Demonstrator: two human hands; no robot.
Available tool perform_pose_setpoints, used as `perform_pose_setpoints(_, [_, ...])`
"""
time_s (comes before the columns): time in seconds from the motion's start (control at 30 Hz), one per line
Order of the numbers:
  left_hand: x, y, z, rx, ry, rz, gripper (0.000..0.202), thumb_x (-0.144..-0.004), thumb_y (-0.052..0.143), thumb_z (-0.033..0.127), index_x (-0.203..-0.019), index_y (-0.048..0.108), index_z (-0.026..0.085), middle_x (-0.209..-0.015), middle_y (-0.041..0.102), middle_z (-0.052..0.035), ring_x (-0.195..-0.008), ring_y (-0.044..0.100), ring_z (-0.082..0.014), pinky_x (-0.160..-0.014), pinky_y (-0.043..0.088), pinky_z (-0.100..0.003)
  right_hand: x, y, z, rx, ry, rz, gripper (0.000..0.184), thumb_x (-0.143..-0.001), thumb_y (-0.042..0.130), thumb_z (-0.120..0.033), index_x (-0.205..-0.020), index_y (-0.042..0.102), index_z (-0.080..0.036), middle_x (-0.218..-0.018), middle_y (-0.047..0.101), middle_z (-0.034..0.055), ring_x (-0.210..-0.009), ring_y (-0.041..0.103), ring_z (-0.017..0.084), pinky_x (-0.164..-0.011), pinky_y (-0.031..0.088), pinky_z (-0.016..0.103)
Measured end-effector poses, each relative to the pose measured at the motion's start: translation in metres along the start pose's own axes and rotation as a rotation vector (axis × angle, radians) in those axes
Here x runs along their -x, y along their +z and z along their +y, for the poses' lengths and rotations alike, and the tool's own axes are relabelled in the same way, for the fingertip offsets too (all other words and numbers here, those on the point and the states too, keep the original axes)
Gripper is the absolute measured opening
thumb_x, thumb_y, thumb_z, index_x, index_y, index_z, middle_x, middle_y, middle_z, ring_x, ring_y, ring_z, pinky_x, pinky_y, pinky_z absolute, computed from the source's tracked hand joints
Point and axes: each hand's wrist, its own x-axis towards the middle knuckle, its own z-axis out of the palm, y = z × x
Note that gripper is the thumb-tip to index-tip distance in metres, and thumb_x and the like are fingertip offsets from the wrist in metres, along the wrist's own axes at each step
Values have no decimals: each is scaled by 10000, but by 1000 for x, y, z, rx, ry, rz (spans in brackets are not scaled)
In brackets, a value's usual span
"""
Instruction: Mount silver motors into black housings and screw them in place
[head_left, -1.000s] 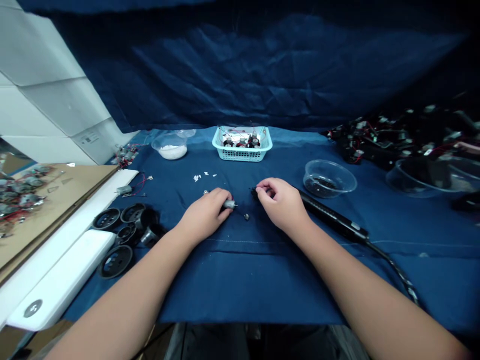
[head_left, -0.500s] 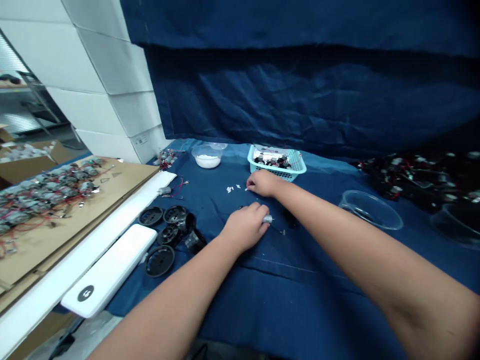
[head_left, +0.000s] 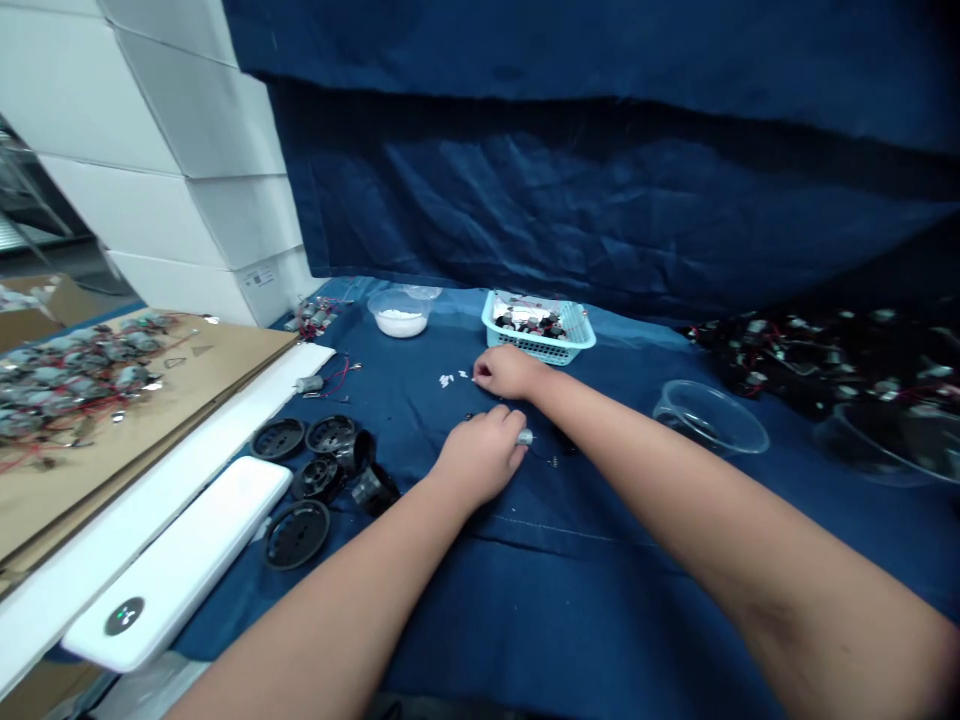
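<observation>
Silver motor clamped in left hand, shaft end showing, just below teal plastic basket. Right hand nearer basket, fingers curled, apart from left; cannot tell if holding anything. White scraps left of right hand, below basket. Black wheel hubs well left of basket.

A parts-assembly workshop — blue cloth, wired motors on cardboard, black discs
</observation>
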Motion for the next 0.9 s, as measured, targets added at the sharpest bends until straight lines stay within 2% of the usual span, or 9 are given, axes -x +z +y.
perform_pose_setpoints(0.17, [-2, 1, -4, 26, 22, 21, 200, -1038, 617, 295, -1209, 628, 193, -1219, 704, -104, -1026, 722, -306, -870, 589, -432, 5, -8, -8, -53, 54, 54, 269, -1030, 708, -426, -1071, 719, -160, -1109, 734, 68, -1012, 705, 205, -941, 595, 415])
perform_pose_setpoints(0.27, [-4, 2, -7, 43, 42, 31, 183, -1043, 597, 280, -1202, 631, 195, -1179, 704, -96, -1012, 718, -304, -846, 583, -425, 27, -23, -12, -108, 107, 152, 191, -1000, 711, -353, -994, 690, -163, -1029, 712, 49, -931, 665, 186, -860, 556, 356])
perform_pose_setpoints(0.33, [-4, 3, -7, 56, 42, 39, 194, -1037, 595, 268, -1212, 627, 193, -1195, 699, -102, -1038, 714, -299, -852, 579, -412, 59, -31, -19, -158, 127, 220, 87, -947, 689, -253, -923, 656, -176, -968, 699, 35, -878, 624, 171, -791, 490, 305])
perform_pose_setpoints(0.43, [-3, 3, -6, 77, 38, 46, 218, -993, 620, 242, -1206, 628, 196, -1214, 686, -110, -1033, 706, -280, -844, 572, -385, 126, -29, -35, -248, 134, 224, 118, -865, 688, -212, -803, 587, -205, -828, 653, -5, -752, 560, 141, -672, 401, 277])
perform_pose_setpoints(0.53, [-3, 1, -5, 106, 50, 59, 218, -933, 628, 196, -1148, 634, 223, -1174, 673, -76, -973, 691, -246, -810, 559, -357, 188, -8, -51, -321, 169, 178, 109, -822, 672, -176, -780, 578, -212, -799, 626, -3, -714, 540, 139, -657, 392, 273])
perform_pose_setpoints(0.6, [-3, 0, -5, 125, 54, 74, 218, -910, 623, 175, -1121, 633, 226, -1155, 666, -64, -949, 682, -234, -782, 549, -344, 214, 9, -57, -358, 191, 141, 95, -810, 663, -161, -784, 589, -215, -804, 627, 9, -703, 543, 148, -640, 384, 281])
perform_pose_setpoints(0.77, [-3, -1, -6, 172, 92, 80, 203, -932, 624, 163, -1122, 649, 231, -1188, 676, -53, -983, 685, -212, -830, 551, -329, 225, 36, -51, -496, 198, 151, 123, -865, 722, -255, -789, 631, -224, -818, 651, 8, -715, 574, 159, -652, 412, 297])
perform_pose_setpoints(0.83, [-2, -3, -5, 222, 141, 93, 220, -956, 618, 158, -1157, 656, 241, -1234, 673, -49, -1022, 689, -200, -864, 556, -322, 222, 40, -43, -578, 231, 223, 187, -951, 684, -347, -811, 646, -228, -822, 666, 9, -743, 608, 163, -670, 454, 293])
perform_pose_setpoints(0.9, [-1, -6, -3, 277, 205, 124, 237, -978, 612, 158, -1188, 664, 254, -1271, 657, -49, -1059, 687, -197, -881, 558, -320, 220, 43, -35, -640, 295, 325, 185, -1011, 625, -394, -939, 681, -233, -887, 691, 20, -768, 635, 164, -690, 497, 294])
